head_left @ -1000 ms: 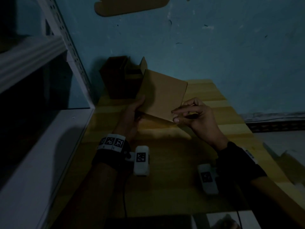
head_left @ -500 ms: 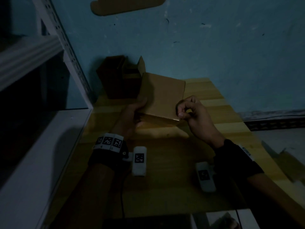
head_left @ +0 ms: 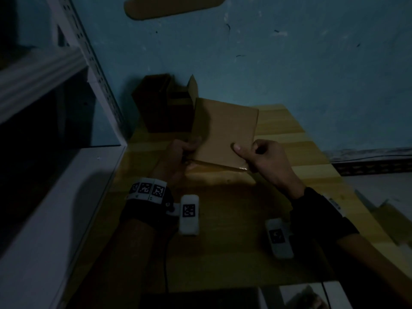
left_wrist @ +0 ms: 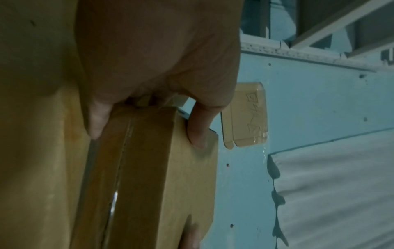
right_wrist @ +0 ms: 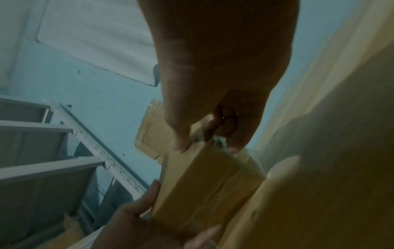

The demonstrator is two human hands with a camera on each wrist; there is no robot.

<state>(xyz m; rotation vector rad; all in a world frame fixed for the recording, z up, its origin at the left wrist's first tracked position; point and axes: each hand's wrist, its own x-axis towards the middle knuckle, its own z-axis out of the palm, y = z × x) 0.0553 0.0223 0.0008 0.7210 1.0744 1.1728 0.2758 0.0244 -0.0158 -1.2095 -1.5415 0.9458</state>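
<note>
A flat brown cardboard box (head_left: 225, 130) stands tilted on its near edge over the wooden table (head_left: 296, 150). My left hand (head_left: 180, 152) grips its near left corner, thumb on the top face. My right hand (head_left: 260, 155) grips the near right corner, thumb on the top face and fingers curled under. In the left wrist view the box (left_wrist: 149, 168) shows a taped seam on its narrow side, with my left hand (left_wrist: 149, 75) wrapped round its end. In the right wrist view my right hand (right_wrist: 213, 101) pinches the box (right_wrist: 204, 182) at its corner.
A dark open cardboard box (head_left: 165, 103) stands at the table's back left against the blue wall. A white metal shelf unit (head_left: 55, 175) runs along the left. A cardboard piece (head_left: 174, 5) hangs on the wall. Cardboard scraps (head_left: 383, 219) lie on the floor at right.
Both hands have turned the box more square to me and raised it steeper. My right hand moved from pinching at the near edge to gripping the right corner with the thumb on top.
</note>
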